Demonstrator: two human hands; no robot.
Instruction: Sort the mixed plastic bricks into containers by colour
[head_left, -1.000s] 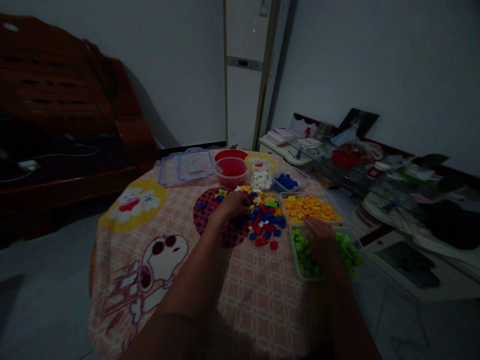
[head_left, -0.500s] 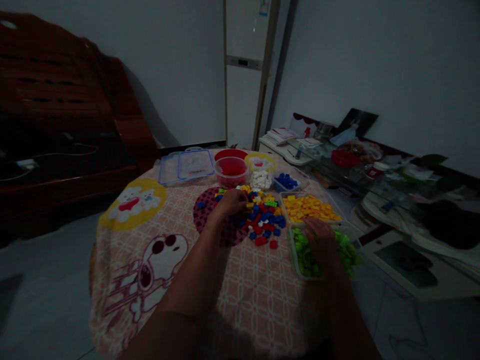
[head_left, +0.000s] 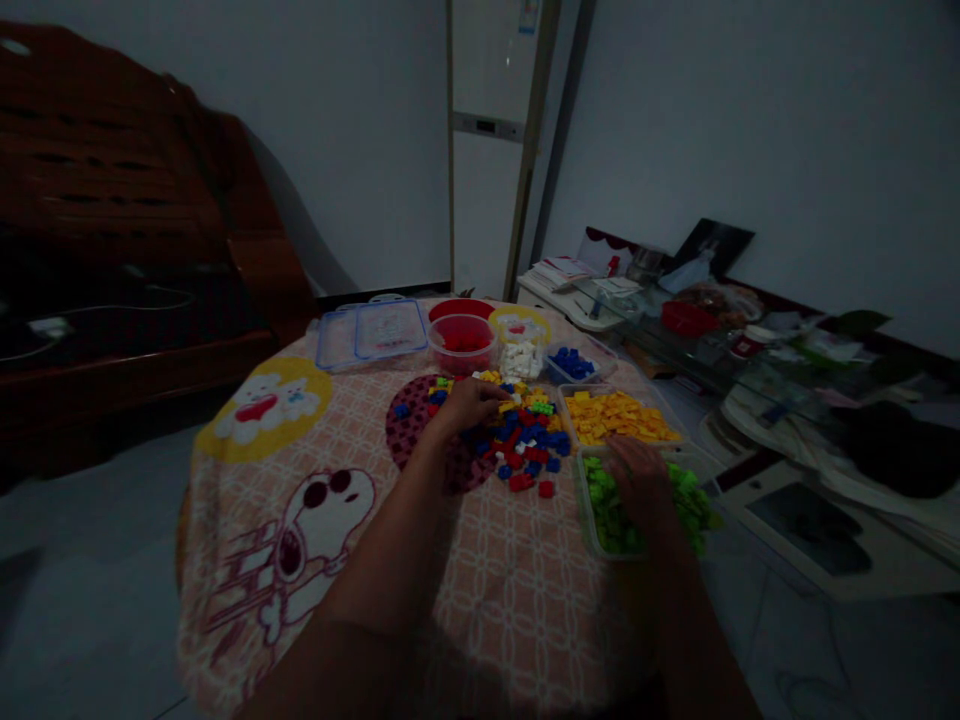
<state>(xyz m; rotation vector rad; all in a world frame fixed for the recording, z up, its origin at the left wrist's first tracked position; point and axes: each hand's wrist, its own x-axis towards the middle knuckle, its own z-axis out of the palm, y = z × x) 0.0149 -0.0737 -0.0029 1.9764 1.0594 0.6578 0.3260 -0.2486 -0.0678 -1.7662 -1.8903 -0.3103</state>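
Observation:
My left hand (head_left: pixel 466 404) is over a heap of mixed toy building bricks (head_left: pixel 525 436) in red, blue, yellow, white and green. Its fingers stretch to the right across the top of the heap, and no brick shows in them. My right hand (head_left: pixel 639 472) hovers or rests over the box of green bricks (head_left: pixel 611 510), fingers loosely extended toward the box of yellow bricks (head_left: pixel 619 415); whether it touches the rim I cannot tell. Behind the heap are a clear round tub of red bricks (head_left: pixel 463 345), a cluster of white bricks (head_left: pixel 522 361) and a box of blue bricks (head_left: pixel 571 364).
Clear lids with blue edges (head_left: pixel 390 330) lie at the table's far left, beside a red bowl (head_left: pixel 459 306). A patterned cloth (head_left: pixel 495 590) covers the round table. A cluttered glass-topped side table (head_left: pixel 720 365) stands right; a wooden bench (head_left: pixel 135 220) is left.
My left hand has shifted slightly right over the heap, its fingers reaching further out. My right hand has hardly moved over the green bricks.

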